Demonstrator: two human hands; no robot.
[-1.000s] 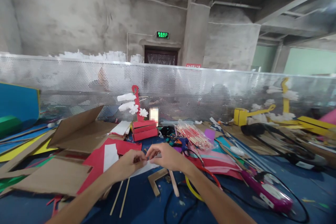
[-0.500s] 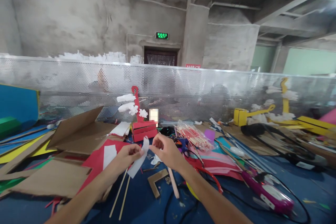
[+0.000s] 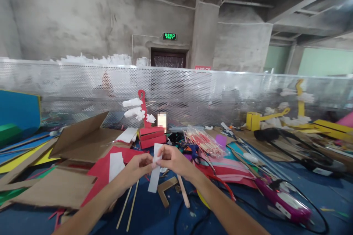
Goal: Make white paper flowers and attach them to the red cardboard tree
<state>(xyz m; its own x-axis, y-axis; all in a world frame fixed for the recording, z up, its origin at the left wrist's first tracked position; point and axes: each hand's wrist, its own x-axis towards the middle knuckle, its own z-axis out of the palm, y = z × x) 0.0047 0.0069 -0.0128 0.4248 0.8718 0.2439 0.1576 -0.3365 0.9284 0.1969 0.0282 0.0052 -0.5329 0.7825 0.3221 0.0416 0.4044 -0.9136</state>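
Both of my hands meet above the blue table, each pinching the same narrow white paper strip (image 3: 154, 176). My left hand (image 3: 138, 166) grips it from the left, fingers closed. From the right, my right hand (image 3: 172, 159) pinches its upper part. The strip hangs upright, its lower end free below my fingers. Under my hands lie a cardboard L-piece (image 3: 166, 189), thin wooden sticks (image 3: 129, 205) and a pale rod (image 3: 183, 191). Behind them stands a red cardboard model with white tufts (image 3: 146, 125).
Red paper (image 3: 102, 170) and brown cardboard sheets (image 3: 79, 139) cover the left. A bag of sticks (image 3: 203, 141), a purple glue gun (image 3: 281, 202) and black cables (image 3: 292, 147) lie to the right. A perforated metal screen (image 3: 193, 95) closes the far edge. Yellow models (image 3: 275, 117) stand far right.
My hands rose from the table, lifting the white strip; it swung from tilted in my left hand to upright, with my right hand now pinching it too.
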